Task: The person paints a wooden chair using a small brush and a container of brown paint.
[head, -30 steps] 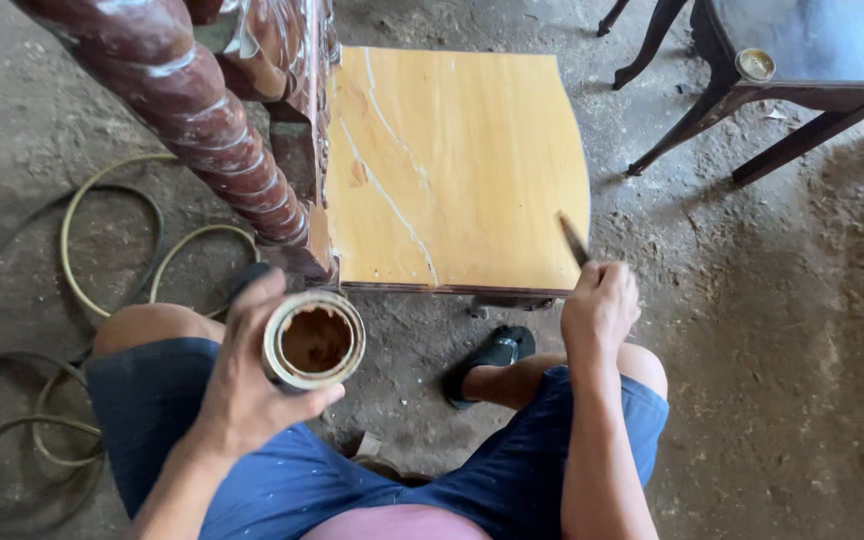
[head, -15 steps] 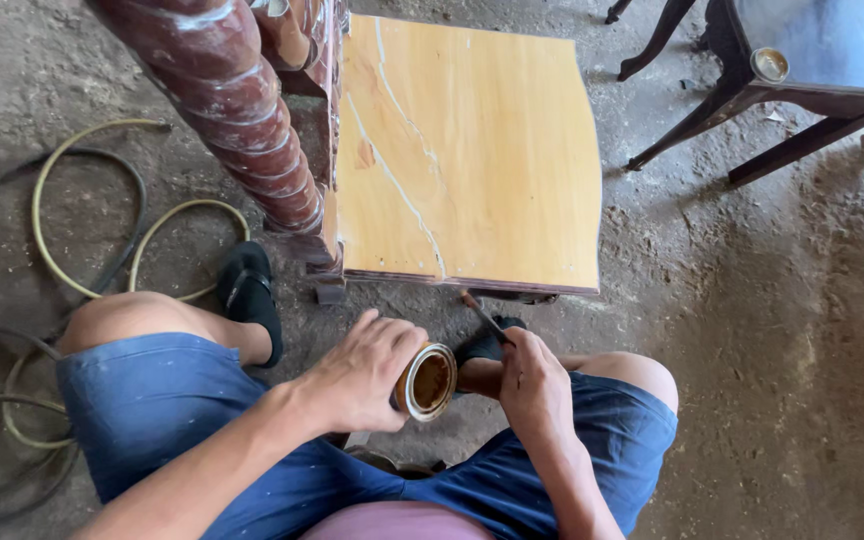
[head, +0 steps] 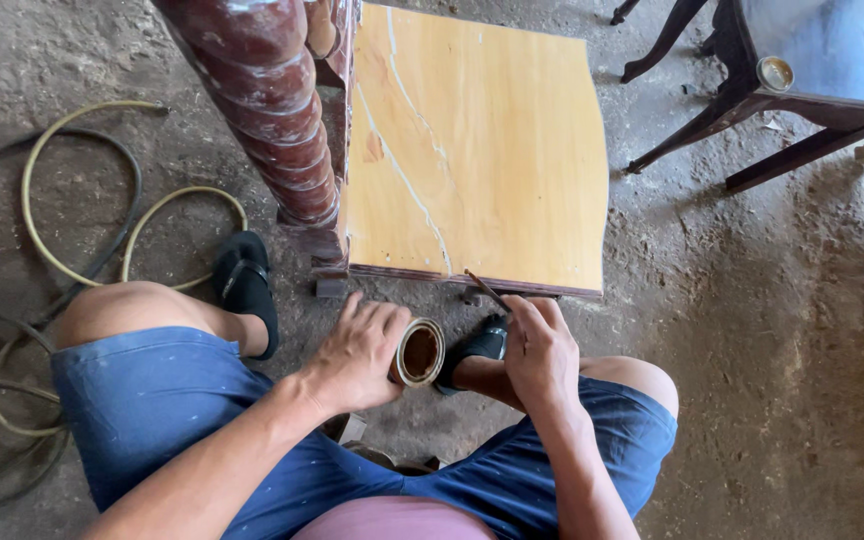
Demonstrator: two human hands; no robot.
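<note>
Head view. Left hand: grip wrapped round a small open tin, tilted so its mouth faces right; brown liquid inside. Tin sits between the knees, just below the near edge of the pale wooden seat panel. Right hand: grip pinched shut on a thin brush, whose tip points up-left toward that edge. Turned dark-red post at left. Yellow hose coiled on the dirt floor.
</note>
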